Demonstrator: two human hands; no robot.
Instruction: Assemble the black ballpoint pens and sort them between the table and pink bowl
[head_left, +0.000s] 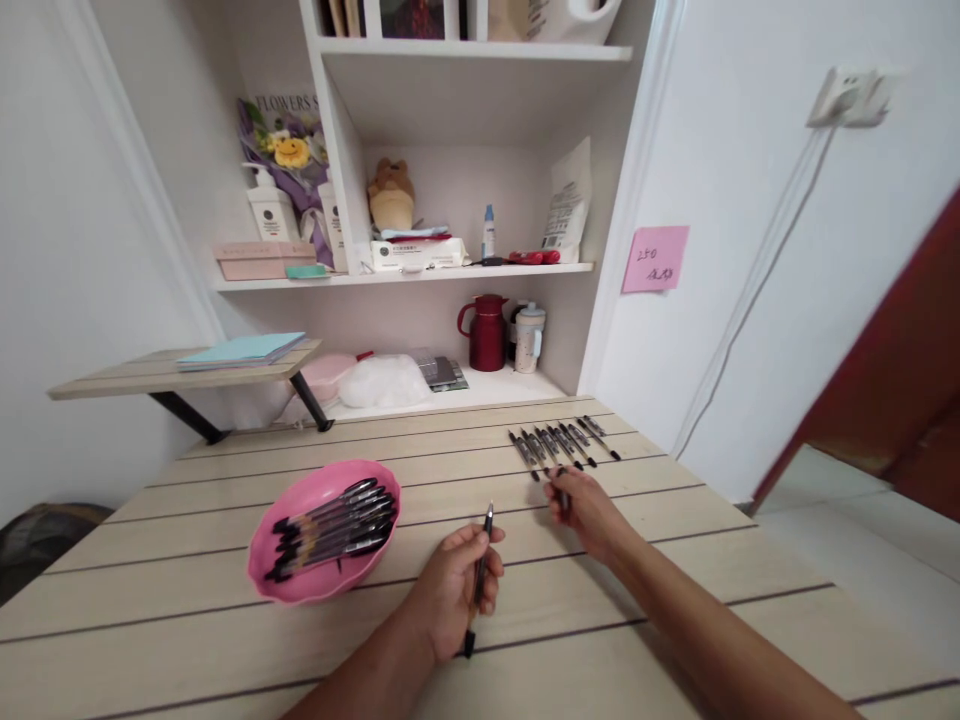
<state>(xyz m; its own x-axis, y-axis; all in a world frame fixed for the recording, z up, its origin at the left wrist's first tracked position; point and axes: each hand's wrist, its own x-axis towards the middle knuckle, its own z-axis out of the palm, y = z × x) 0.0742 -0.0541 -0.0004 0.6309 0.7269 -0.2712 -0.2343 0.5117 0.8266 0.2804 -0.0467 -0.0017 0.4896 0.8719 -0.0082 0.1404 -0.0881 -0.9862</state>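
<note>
Left hand: the left hand [450, 590] is resting low over the worktop [187, 610], near the front edge, just right of the pink bowl [300, 590].
Left grip: the fingers are curling shut around a black pen [480, 570], which is standing nearly upright, its tip showing above the fingers and its lower end showing below the palm.
Right hand: the right hand [589, 512] is reaching forward across the worktop, palm down, its forearm running back toward the lower right.
Right grip: the fingertips are pinching closed on a second pen [562, 495], a dark one lying at the near end of the row; how firmly it is being gripped cannot be told.
Row of pens: the row of pens [562, 442] is lying on the worktop just beyond the right hand, the pens side by side and angled alike, well apart from the bowl.
Pink bowl: it is sitting on the worktop to the left of both hands and is holding a bunch of black pens [334, 530] lying roughly parallel across it.
Surroundings: a white shelf unit [465, 270] is standing behind the worktop, carrying a red jug [486, 333], a pale cup [529, 338] beside it, bottles and a small plush toy [390, 195].
Wall: a pink sticky note [655, 259] is sticking to the wall at right.
Side shelf: a light blue notebook [240, 350] is lying on a low wooden shelf [150, 375] at left.
</note>
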